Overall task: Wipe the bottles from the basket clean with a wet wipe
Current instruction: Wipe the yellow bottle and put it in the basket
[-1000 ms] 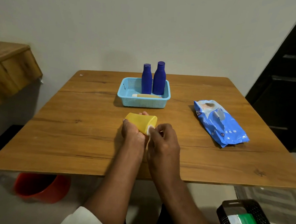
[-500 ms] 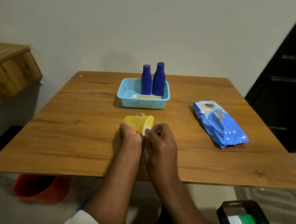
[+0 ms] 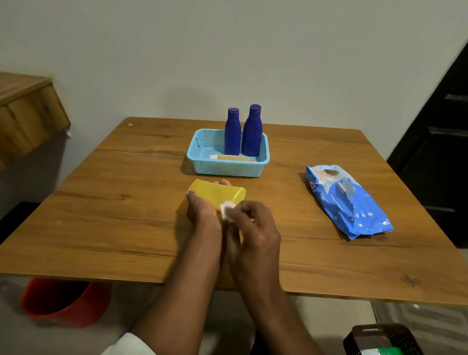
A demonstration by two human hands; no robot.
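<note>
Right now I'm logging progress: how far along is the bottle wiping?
Early. The left hand holds the yellow bottle while the right hand rubs a wipe on it. Two blue bottles and a lying tube wait in the basket. Nothing visibly finished.

Two bare forearms reach in from the lower edge, ending in the left hand (image 3: 202,212) and right hand (image 3: 254,230), without rings, watch or gloves. A rolled white fabric sleeve cuff (image 3: 130,348) covers the left arm near the elbow.
</note>
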